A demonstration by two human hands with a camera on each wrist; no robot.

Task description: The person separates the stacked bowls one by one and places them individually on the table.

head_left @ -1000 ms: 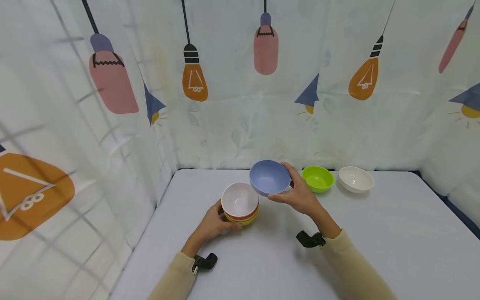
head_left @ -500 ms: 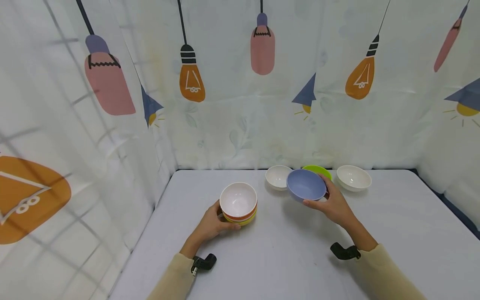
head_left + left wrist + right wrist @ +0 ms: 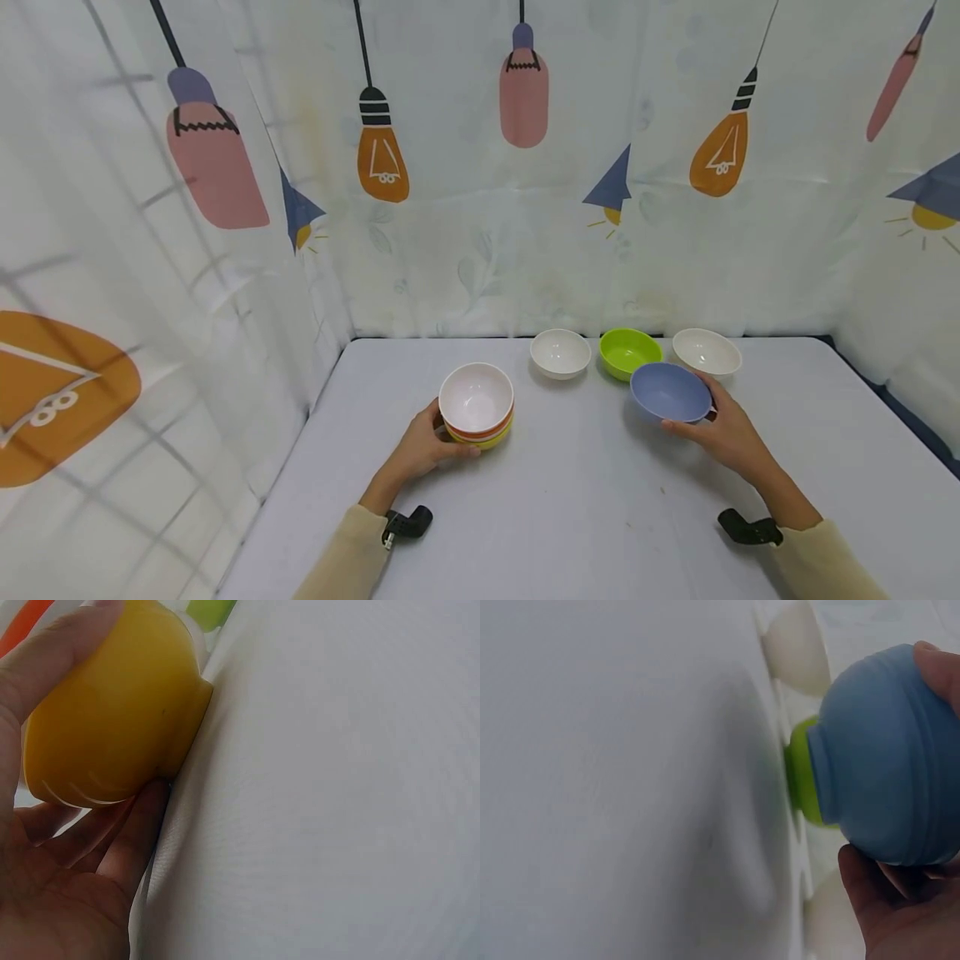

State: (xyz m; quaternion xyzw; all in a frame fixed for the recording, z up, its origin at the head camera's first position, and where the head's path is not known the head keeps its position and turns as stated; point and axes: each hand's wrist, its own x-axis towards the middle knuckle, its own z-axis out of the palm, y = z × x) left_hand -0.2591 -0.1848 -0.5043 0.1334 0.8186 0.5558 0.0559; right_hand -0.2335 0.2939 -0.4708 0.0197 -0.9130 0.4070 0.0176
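My left hand [image 3: 420, 450] grips a stack of bowls from its left side, the thumb along the near face. On top is a white bowl [image 3: 476, 398], with orange and yellow rims below it. In the left wrist view the yellow bowl [image 3: 112, 712] stands on the cloth, fingers curled around its base. My right hand [image 3: 731, 433] holds a blue bowl [image 3: 671, 392] by its right side, thumb on the near face. Seen from the right wrist, the blue bowl [image 3: 885, 757] is off the cloth, with a gap beneath it.
Along the table's [image 3: 555, 517] back edge stand a white bowl [image 3: 560, 353], a green bowl [image 3: 628, 352] and another white bowl [image 3: 707, 351], which the blue bowl and right hand partly overlap in the head view. Behind them hangs a patterned curtain [image 3: 450, 275].
My right hand has carried the blue bowl to the right and lower, away from beside the stack, uncovering the left white bowl at the back. My left hand and the stack have stayed in place.
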